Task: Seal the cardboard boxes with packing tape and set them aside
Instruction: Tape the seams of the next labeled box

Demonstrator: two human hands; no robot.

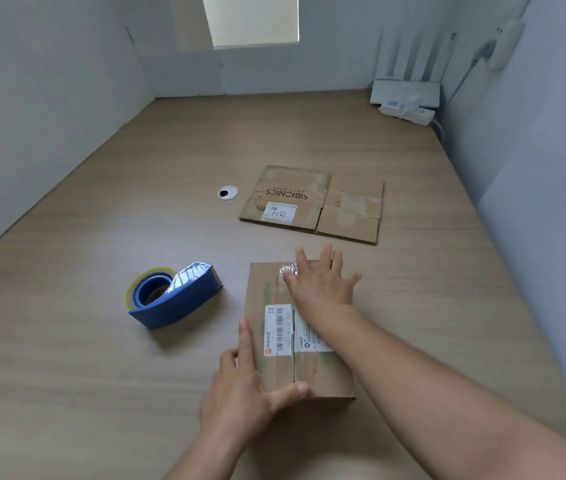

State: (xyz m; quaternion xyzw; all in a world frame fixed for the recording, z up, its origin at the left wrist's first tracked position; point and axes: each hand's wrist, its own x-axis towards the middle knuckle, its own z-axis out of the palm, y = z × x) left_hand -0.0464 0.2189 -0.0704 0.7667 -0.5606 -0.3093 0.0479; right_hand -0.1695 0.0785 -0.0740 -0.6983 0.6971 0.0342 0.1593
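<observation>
Left hand (240,389), nearest the camera: fingers straight along the near-left side of the cardboard box (309,375), thumb laid flat over its top edge. It braces the box and grips nothing.

Right hand (323,282): fingers spread and flat, pressing on the far end of the box top, beside a crumpled, shiny end of tape (288,270). It holds nothing.

Location: the box stands closed on the surface (66,341), just right of centre, with a clear strip along its middle seam.

Step in hand, as judged: the tape is being pressed down on the seam; sealing is near its end.

Next move, as judged: flatten the loose tape end over the far edge, then lift the box aside with both hands.

Count:
- closed box: one
- flattened box (312,202), well beyond it: one
- blue tape dispenser (174,296), lying to the left, untouched: one
</observation>
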